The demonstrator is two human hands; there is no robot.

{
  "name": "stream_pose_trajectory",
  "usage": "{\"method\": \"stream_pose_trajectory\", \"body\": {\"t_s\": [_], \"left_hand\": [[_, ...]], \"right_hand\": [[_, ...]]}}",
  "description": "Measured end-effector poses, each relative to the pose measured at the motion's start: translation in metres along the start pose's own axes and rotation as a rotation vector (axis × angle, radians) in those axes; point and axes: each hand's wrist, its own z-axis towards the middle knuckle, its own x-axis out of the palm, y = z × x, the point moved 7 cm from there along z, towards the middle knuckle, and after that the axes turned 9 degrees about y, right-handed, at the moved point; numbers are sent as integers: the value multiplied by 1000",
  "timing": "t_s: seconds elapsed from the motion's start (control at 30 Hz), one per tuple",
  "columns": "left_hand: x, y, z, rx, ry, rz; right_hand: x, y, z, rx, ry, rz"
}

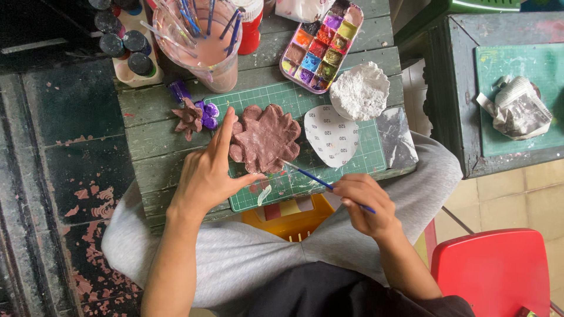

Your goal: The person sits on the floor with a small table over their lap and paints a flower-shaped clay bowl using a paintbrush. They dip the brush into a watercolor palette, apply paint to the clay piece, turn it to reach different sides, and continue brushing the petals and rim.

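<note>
A flower-shaped clay piece (267, 138), painted brownish mauve, lies on a green cutting mat (352, 157). My left hand (207, 173) holds its left edge, index finger stretched along the rim and thumb under its lower edge. My right hand (365, 202) grips a thin blue-handled paintbrush (314, 180) whose tip touches the piece's lower right edge. A paint palette (322, 44) with several colour wells sits behind the mat.
A cup of pinkish water with brushes (202, 44) and small paint bottles (126, 44) stand at the back left. A small brown and purple flower (197, 116), white plaster piece (359, 91), round sandpaper (332, 135), yellow stool (291, 220), red chair (493, 270).
</note>
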Motion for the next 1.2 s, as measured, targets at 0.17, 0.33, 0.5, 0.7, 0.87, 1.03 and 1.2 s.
{"method": "stream_pose_trajectory", "body": {"t_s": [0.17,0.33,0.5,0.7,0.87,1.03,1.2], "left_hand": [[-2,1,-2,0,-7,-8],[-12,7,-6,-25,6,17],[4,8,-3,-173,175,-9],[7,1,4,-104,48,62],[13,3,2,-84,28,49],[11,2,2,-11,-35,45],[11,6,3,-28,-4,26]], "right_hand": [[-14,0,-1,36,-83,-8],[-39,-17,-2,168,-228,170],[-38,-36,16,170,-199,330],[-41,-68,48,131,-264,447],[-50,-95,82,227,-361,237],[-46,-95,126,145,-243,-50],[-28,-71,154,-65,-14,-347]]}}
